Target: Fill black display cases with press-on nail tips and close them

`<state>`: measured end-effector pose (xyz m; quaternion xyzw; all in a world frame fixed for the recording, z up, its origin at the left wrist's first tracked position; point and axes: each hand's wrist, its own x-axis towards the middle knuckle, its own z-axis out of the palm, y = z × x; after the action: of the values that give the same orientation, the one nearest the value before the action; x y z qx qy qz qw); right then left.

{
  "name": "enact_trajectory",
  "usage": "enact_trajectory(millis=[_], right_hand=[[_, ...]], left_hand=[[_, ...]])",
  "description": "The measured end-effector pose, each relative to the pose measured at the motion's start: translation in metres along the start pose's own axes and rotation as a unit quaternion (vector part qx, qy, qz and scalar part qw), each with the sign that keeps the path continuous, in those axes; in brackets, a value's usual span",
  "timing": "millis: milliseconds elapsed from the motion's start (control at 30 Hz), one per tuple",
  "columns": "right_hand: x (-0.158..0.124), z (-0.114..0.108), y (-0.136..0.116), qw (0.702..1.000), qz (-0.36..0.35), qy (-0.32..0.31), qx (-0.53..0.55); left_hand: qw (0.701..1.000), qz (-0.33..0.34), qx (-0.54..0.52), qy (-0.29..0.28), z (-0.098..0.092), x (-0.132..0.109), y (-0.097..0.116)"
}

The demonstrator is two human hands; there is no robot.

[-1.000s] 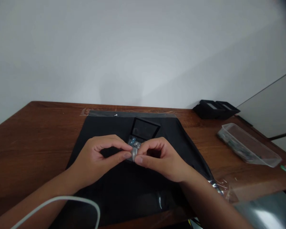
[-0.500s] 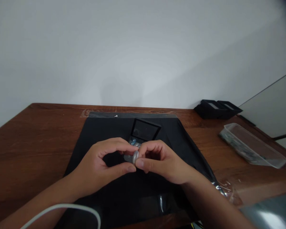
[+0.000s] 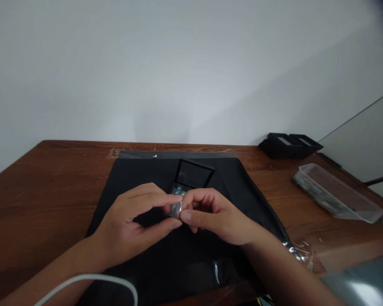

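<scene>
In front of me my right hand (image 3: 207, 212) pinches a small shiny silvery piece (image 3: 178, 209) between thumb and fingers; its exact kind I cannot make out. From the other side my left hand (image 3: 140, 212) closes on the same piece with the tips of its thumb and index finger. Just behind the fingers lies a small black case (image 3: 196, 173) with its lid tilted up. Bluish and silvery bits show in its lower part, which the hands partly hide. Under it all is a black mat (image 3: 140, 170).
A clear plastic tray (image 3: 341, 195) with greenish packets stands on the wooden table (image 3: 60, 182) at the right. Behind it are joined black bins (image 3: 289, 145). A white cable (image 3: 92, 277) crosses my left forearm. A tiny white bit (image 3: 155, 156) lies at the mat's far edge.
The silvery piece has turned slightly and shifted a little left between the fingertips. My left hand has moved a little left; the right hand has barely moved.
</scene>
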<state>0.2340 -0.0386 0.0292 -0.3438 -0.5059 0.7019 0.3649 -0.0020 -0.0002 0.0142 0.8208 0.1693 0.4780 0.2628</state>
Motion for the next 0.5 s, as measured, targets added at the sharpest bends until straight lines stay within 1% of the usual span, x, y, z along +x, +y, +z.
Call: enact_trajectory(millis=[100, 233, 400, 500], right_hand=[[-0.0004, 0.0013, -0.0002, 1.000, 0.008, -0.010, 0.014], [-0.0018, 0.0032, -0.0007, 1.000, -0.006, -0.009, 0.026], [-0.0021, 0.0030, -0.0025, 0.999, -0.025, 0.002, 0.036], [-0.0023, 0.0023, -0.0041, 0.999, -0.018, -0.010, 0.042]], left_hand=[[1.000, 0.023, 0.021, -0.001, -0.0004, 0.0015, -0.0013], [0.998, 0.054, 0.044, -0.002, -0.0022, 0.0025, -0.0040], [0.997, 0.061, 0.050, -0.003, -0.0012, 0.0038, -0.0022], [0.997, 0.060, 0.047, -0.002, 0.0008, 0.0036, -0.0009]])
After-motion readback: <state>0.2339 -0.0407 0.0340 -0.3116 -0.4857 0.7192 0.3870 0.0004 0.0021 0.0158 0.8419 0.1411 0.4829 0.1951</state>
